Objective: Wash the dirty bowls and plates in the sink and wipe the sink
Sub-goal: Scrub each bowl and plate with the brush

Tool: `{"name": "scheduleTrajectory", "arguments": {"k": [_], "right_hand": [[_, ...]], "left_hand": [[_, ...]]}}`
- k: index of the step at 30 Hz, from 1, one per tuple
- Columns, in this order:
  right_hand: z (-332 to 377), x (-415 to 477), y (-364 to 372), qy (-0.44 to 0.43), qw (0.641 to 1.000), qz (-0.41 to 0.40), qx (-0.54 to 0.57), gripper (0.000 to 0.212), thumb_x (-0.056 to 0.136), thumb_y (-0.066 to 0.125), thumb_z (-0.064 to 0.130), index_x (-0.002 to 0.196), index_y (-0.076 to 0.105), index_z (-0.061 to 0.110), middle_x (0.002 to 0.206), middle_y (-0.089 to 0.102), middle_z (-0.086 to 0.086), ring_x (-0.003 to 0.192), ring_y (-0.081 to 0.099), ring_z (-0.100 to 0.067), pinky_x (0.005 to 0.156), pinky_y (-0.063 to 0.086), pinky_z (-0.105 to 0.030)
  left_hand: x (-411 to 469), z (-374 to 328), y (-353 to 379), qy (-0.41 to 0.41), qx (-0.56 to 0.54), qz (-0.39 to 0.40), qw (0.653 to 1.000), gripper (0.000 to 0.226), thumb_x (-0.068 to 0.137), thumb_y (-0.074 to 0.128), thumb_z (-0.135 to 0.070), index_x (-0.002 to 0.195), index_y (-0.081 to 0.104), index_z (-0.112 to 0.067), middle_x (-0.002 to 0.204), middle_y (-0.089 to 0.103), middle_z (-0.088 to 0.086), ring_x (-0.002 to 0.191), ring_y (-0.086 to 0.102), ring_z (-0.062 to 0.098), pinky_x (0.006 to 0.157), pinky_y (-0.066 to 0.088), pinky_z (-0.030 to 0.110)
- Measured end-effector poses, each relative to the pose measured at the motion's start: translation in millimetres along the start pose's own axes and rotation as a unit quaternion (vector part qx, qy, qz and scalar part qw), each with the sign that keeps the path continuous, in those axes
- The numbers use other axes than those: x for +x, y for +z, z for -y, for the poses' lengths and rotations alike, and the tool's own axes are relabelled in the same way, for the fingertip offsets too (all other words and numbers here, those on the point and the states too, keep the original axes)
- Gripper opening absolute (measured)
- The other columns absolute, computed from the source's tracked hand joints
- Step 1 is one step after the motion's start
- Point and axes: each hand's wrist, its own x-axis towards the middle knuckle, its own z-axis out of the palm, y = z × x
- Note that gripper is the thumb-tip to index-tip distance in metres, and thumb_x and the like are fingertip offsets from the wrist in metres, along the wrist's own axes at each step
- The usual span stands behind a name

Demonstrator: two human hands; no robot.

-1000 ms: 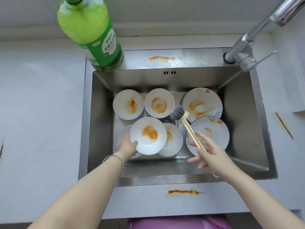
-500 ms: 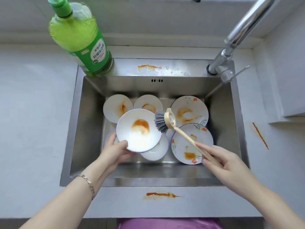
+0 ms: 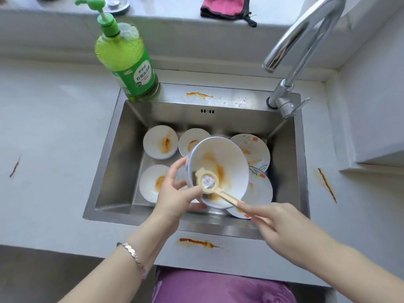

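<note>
Gripping the stained bowl [image 3: 227,154], left hand [image 3: 175,195]; pinching the brush handle [image 3: 227,196], right hand [image 3: 282,226].

Clear green plastic pump bottle [image 3: 122,57]: white oval label [image 3: 143,75] on front reads 柠檬洗洁精. Smaller txt above/below that line too small to read. Beige plastic dish brush [image 3: 225,196]: round white sticker [image 3: 208,182] on back of head w/ barcode, digits illegible.

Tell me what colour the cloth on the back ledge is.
The cloth is pink with dark trim, seen in the head view.
</note>
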Motion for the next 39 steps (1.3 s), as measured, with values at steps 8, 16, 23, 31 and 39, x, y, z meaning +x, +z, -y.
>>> {"name": "scheduleTrajectory", "arguments": {"k": [8, 16, 23, 31, 39], "right_hand": [[-17, -16, -7, 0.030, 0.997, -0.020, 0.075, 0.044, 0.096, 0.045, 0.027, 0.103, 0.046, 0.070, 0.076, 0.067, 0.003, 0.046, 0.037, -0.010, 0.048, 0.034, -0.022], [-19, -18, -13, 0.045, 0.996, -0.052, 0.048, 0.041, 0.096, 0.045, 0.026, 0.117, 0.049, 0.060, 0.059, 0.054, 0.009, 0.044, 0.039, -0.009, 0.045, 0.030, -0.019], [-25, -7, -25, 0.057, 0.994, -0.093, 0.026, 0.043, 0.095, 0.047, 0.026, 0.109, 0.047, 0.067, 0.077, 0.065, 0.012, 0.048, 0.048, -0.001, 0.050, 0.039, -0.017], [-17, 2, -21, 0.049, 0.994, -0.090, 0.025, 0.040, 0.096, 0.044, 0.027, 0.118, 0.048, 0.060, 0.072, 0.061, 0.015, 0.058, 0.054, -0.007, 0.055, 0.042, -0.016], [-10, 12, -16, 0.020, 0.994, -0.089, 0.064, 0.042, 0.096, 0.044, 0.025, 0.116, 0.049, 0.061, 0.090, 0.069, 0.009, 0.063, 0.059, -0.002, 0.063, 0.046, -0.018]], "left_hand": [[-18, -8, 1, 0.017, -0.014, 0.012, 1.000, 0.075, 0.066, 0.063, 0.004, 0.126, 0.050, -0.040, 0.098, 0.064, 0.017, 0.085, 0.068, 0.029, 0.063, 0.058, 0.044], [-19, -20, 4, 0.037, -0.015, 0.031, 0.999, 0.078, 0.059, 0.061, -0.004, 0.124, 0.050, -0.045, 0.097, 0.060, 0.015, 0.078, 0.069, 0.024, 0.065, 0.058, 0.047], [-24, -20, 5, 0.030, -0.001, 0.054, 0.998, 0.074, 0.072, 0.062, 0.005, 0.129, 0.046, -0.038, 0.072, 0.063, 0.007, 0.065, 0.067, 0.017, 0.068, 0.057, 0.053], [-25, -18, 9, 0.026, 0.023, 0.039, 0.999, 0.069, 0.081, 0.053, 0.012, 0.131, 0.045, -0.036, 0.063, 0.063, 0.002, 0.058, 0.064, 0.012, 0.069, 0.057, 0.052], [-26, -19, 11, 0.018, 0.032, 0.032, 0.999, 0.070, 0.082, 0.051, 0.012, 0.133, 0.043, -0.035, 0.064, 0.065, 0.001, 0.058, 0.064, 0.011, 0.074, 0.056, 0.056]]}}
